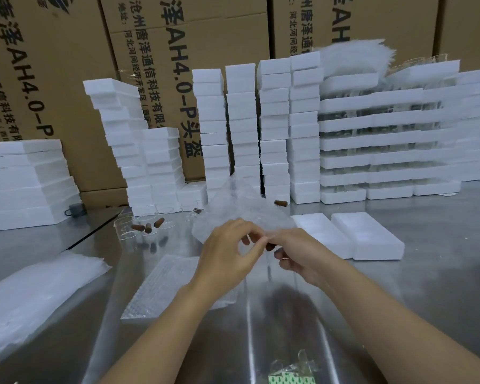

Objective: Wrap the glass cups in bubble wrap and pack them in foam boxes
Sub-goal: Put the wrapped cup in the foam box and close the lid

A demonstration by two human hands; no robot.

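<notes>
The left hand (227, 253) and right hand (298, 254) meet fingertip to fingertip above the surface (399, 295). Both have curled fingers pinching the near edge of a bubble wrap sheet (233, 209), which rises just beyond them. A small brown piece (270, 246) shows at the right hand's fingers. Glass cups (126, 231) lie left of the left hand, and two open foam boxes (367, 235) sit right of the right hand. I cannot tell whether a cup is inside the wrap.
</notes>
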